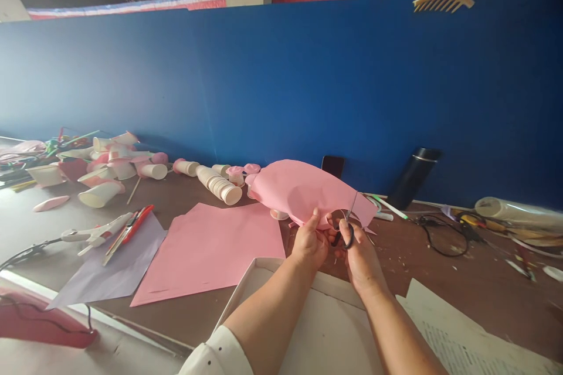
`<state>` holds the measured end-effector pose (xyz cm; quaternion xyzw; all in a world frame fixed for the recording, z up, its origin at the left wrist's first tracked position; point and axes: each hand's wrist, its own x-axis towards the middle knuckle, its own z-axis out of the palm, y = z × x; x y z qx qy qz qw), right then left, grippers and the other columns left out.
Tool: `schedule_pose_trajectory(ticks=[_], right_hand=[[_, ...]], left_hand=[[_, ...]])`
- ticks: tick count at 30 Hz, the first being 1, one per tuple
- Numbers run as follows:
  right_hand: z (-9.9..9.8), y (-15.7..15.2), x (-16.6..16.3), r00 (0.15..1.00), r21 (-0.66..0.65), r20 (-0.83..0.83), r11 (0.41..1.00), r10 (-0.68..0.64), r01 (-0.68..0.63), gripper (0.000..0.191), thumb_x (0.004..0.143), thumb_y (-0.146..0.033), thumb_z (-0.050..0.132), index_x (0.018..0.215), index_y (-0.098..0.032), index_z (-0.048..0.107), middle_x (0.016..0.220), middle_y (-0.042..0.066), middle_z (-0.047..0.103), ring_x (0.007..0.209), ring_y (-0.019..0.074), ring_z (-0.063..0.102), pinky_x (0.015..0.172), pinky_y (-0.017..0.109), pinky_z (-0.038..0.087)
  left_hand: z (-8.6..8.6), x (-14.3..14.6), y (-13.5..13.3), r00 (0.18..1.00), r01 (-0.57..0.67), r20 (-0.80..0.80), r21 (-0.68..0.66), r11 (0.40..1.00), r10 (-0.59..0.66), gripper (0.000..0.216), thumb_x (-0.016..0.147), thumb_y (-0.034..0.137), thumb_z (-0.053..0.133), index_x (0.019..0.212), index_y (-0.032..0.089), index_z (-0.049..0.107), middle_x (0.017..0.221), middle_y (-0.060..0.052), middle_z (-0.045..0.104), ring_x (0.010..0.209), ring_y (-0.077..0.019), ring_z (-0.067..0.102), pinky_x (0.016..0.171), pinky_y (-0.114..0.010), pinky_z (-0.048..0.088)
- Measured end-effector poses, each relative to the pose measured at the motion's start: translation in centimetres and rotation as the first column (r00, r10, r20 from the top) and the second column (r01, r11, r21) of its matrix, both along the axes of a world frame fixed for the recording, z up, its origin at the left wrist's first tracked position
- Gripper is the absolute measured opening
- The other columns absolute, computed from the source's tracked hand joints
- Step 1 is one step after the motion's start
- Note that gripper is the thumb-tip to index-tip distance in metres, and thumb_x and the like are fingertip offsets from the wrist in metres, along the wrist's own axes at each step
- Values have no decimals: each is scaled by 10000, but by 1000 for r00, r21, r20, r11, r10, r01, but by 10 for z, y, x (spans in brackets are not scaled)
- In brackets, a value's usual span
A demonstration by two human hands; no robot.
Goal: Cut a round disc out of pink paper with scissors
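Observation:
A large sheet of pink paper [303, 187] is held up over the table in the head view, its upper edge rounded. My left hand [312, 240] grips the sheet's lower edge, thumb on top. In my right hand [358, 255] is a pair of scissors [348, 237] with dark handles, fingers closed around them. The scissor blades point up against the paper near its right part, where a curved opening shows. Below my hands lies a shallow white box [316, 328]. Another pink sheet [215, 246] lies flat on the table to the left.
At left, a red utility knife [127, 234] and a white glue gun [99, 233] lie on purple paper [118, 272]. Paper cups [220, 184] stretch along the back. A black flask [416, 179] leans on the blue partition [281, 82]. Cables [444, 237] and printed sheets [461, 328] lie right.

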<state>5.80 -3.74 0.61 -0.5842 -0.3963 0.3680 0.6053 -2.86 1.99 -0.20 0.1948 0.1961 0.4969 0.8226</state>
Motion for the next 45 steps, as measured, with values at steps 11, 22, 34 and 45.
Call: schedule_pose_trajectory(ticks=[11,22,34,45], right_hand=[[2,-1,-2,999,-13,35,999,-29,30,558,838,-744,619,1065,-250,747,780,47,741,670,231,652,537,317,451],[4,-3,-2,998,9,61,1000,-30,29,590,815,-771,632,1042,-240,755,742,38,717,629,210,620,543,315,437],[1,-2,-3,999,30,31,999,-23,22,565,807,-764,652,1007,-246,752,784,47,721,719,233,658,561,320,462],[-1,-2,-3,998,8,45,999,-36,36,545,819,-766,640,999,-263,746,778,52,722,645,225,636,534,335,446]], left_hand=[[2,0,-1,1000,12,0,9,1000,-12,458,877,549,716,774,108,646,584,-47,576,489,-122,481,532,-263,368],[2,-3,-2,999,50,-10,35,998,-50,480,865,591,716,780,124,639,599,-47,580,498,-128,493,509,-251,384],[-1,-3,-2,997,76,-33,71,995,-73,508,836,643,708,797,143,624,595,-48,576,493,-150,490,468,-266,380],[-2,-3,-1,996,88,-18,42,995,-87,481,881,616,659,799,143,623,591,-54,584,469,-153,494,405,-263,368]])
